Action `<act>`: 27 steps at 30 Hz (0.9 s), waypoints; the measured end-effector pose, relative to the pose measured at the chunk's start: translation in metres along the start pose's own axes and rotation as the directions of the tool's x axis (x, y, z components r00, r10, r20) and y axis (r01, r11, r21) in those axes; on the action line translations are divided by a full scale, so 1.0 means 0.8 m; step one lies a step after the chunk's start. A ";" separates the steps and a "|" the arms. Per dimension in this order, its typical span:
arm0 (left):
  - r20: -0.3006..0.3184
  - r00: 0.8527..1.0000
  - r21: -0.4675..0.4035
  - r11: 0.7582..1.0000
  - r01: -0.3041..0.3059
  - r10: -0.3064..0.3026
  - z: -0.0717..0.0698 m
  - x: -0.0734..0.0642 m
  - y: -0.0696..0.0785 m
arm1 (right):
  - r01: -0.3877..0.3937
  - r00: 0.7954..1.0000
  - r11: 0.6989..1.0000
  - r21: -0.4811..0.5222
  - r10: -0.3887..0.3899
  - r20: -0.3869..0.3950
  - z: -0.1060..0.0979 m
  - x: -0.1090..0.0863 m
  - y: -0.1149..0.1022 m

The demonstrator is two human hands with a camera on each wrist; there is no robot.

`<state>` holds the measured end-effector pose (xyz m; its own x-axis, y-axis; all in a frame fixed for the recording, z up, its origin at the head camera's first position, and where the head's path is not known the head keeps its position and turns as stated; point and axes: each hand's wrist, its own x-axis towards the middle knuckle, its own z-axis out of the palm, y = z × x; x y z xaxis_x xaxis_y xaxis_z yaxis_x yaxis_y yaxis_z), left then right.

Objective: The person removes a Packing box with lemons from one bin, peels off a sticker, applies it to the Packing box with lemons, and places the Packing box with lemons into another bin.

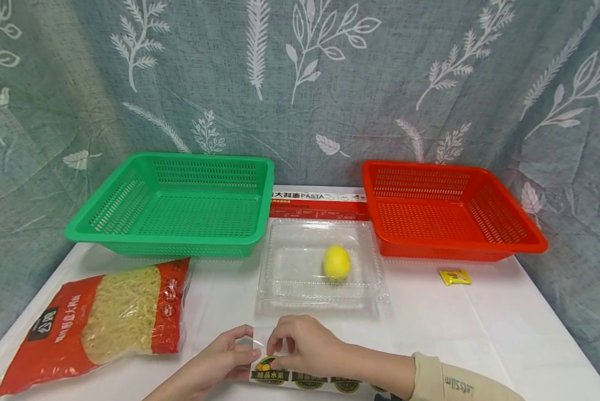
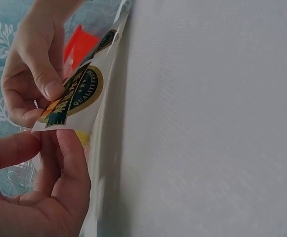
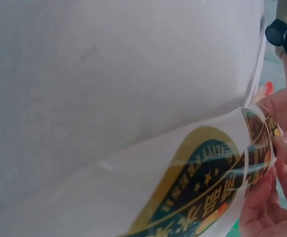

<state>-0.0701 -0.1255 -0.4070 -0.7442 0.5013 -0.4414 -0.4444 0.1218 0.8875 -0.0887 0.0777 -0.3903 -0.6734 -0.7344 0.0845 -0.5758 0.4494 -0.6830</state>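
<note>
A strip of fruit stickers [image 1: 308, 380], dark green and gold labels on white backing, lies across the front of the table. My left hand [image 1: 223, 361] pinches the strip's left end between thumb and fingers. Right beside it, my right hand [image 1: 312, 346] pinches the first sticker, thumb and fingertips at its orange fruit picture. In the left wrist view the right thumb presses on the end sticker [image 2: 86, 91], close to the left fingertips. The right wrist view shows the strip [image 3: 197, 187] running from the hands toward the camera.
Behind the hands is a clear plastic clamshell box [image 1: 300, 262] with a yellow lemon [image 1: 337, 263]. A pasta bag [image 1: 114, 317] lies left. Green [image 1: 180, 245] and red [image 1: 455, 249] baskets stand at the back, a pasta box [image 1: 320, 209] between them. A small yellow packet [image 1: 455, 277] lies right.
</note>
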 end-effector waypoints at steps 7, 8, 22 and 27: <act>0.019 1.000 -0.022 0.999 -0.024 0.024 -0.001 0.004 -0.003 | -0.006 1.000 0.999 0.040 0.006 0.006 0.001 0.001 0.002; 0.023 0.999 -0.027 0.999 -0.029 0.029 -0.002 0.005 -0.004 | -0.004 1.000 0.999 0.043 0.003 0.009 0.001 0.001 0.002; 0.006 0.999 -0.021 0.998 -0.054 0.054 0.003 0.004 -0.002 | -0.016 0.998 0.977 0.211 0.004 0.055 0.000 -0.006 -0.002; -0.004 0.999 -0.005 0.999 -0.054 0.054 0.003 0.005 -0.004 | -0.037 0.998 0.944 0.328 0.017 0.065 -0.005 -0.011 -0.004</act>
<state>-0.0704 -0.1218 -0.4112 -0.7688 0.5040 -0.3936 -0.4064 0.0902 0.9092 -0.0825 0.0848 -0.3864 -0.6516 -0.7581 0.0258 -0.3665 0.2848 -0.8858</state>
